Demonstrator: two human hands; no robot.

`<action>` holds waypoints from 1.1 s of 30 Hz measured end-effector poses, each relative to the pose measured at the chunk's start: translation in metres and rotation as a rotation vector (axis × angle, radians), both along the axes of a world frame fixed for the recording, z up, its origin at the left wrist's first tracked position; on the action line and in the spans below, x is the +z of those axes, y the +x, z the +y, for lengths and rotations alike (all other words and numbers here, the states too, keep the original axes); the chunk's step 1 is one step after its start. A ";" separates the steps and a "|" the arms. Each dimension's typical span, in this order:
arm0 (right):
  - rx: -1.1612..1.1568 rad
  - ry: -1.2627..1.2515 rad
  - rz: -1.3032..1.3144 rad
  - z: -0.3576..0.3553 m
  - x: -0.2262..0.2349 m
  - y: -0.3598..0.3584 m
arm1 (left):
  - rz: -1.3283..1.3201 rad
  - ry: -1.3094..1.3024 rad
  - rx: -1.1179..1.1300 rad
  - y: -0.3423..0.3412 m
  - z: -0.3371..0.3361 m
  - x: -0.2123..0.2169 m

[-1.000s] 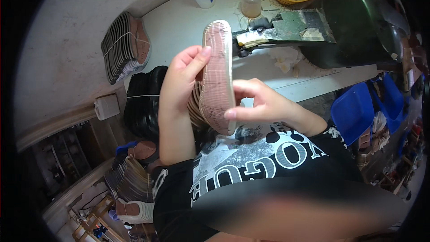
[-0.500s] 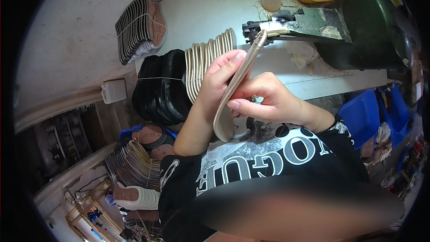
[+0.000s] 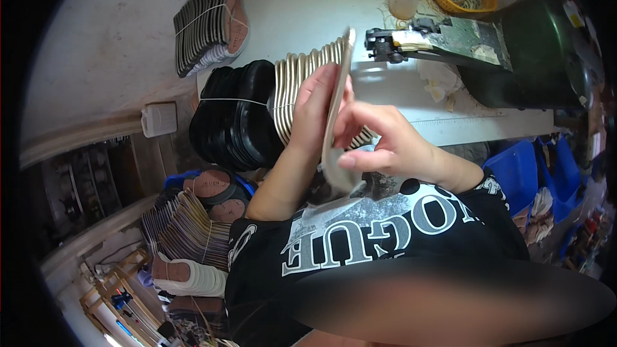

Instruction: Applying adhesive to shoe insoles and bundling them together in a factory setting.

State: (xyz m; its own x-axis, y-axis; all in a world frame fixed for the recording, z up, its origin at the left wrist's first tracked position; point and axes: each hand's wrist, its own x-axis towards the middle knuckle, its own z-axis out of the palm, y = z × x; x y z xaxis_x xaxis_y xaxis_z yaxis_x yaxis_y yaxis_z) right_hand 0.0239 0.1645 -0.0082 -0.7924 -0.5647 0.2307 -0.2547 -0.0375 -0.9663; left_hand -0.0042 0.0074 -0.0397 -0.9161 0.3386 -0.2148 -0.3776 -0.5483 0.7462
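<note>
- A white counter (image 3: 289,13) is spreading out in front of me, its far edge curving in my wide view.
- A dark green machine (image 3: 527,64) is standing at the right, its narrow arm extending over the counter and ending just to the right of the sole's top end.
- A bundle of black soles (image 3: 257,128) is resting at the left, a pale band running round it.
- Right beside it, a bundle of beige-rimmed soles (image 3: 292,90) is standing in a close row, the edges making wavy ribs.
- An orange basket (image 3: 456,6) is sitting at the far side, holding pale rings.
- In front of my chest, the sole (image 3: 337,96) is standing nearly upright in my view, its top end leaning right. It is showing me its narrow edge: a slim, pale beige strip, gently bowed, with a lighter tip. Its lower end is widening into a rounded, greyish-beige face, smeared by blur.
- My left grip (image 3: 313,109) is clasping the sole from its left side, some fingers showing past its edge.
- My right grip (image 3: 376,128) is curling at the other side, thumb lying over the lower part; I cannot tell whether it is pinching.
- A squeeze bottle (image 3: 403,5) with a red nozzle is standing near the basket.
</note>
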 end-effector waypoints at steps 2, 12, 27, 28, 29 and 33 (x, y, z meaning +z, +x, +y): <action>-0.114 0.158 0.039 -0.005 -0.006 0.004 | 0.026 -0.184 0.321 -0.001 0.001 -0.009; -0.049 0.354 -0.007 0.028 -0.026 0.008 | 0.620 -1.061 0.347 0.014 -0.052 -0.037; 0.182 0.633 0.039 0.041 -0.015 0.014 | 0.530 -1.270 -0.114 -0.023 -0.091 -0.036; 0.195 0.660 0.096 0.037 -0.015 0.012 | 0.521 -1.146 -0.115 -0.025 -0.089 -0.032; 0.189 0.658 0.094 0.032 -0.017 0.013 | 0.524 -1.147 -0.121 -0.025 -0.085 -0.029; -0.011 0.592 0.114 0.014 -0.025 0.012 | 0.652 -1.094 0.189 -0.018 -0.062 -0.026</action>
State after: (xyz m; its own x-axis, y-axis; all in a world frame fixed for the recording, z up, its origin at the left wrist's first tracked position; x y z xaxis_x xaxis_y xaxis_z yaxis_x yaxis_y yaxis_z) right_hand 0.0362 0.1788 -0.0332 -0.7877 -0.6149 -0.0365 -0.3549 0.5015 -0.7890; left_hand -0.0219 -0.0547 -0.0653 -0.9704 0.1258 0.2063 0.2413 0.4580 0.8556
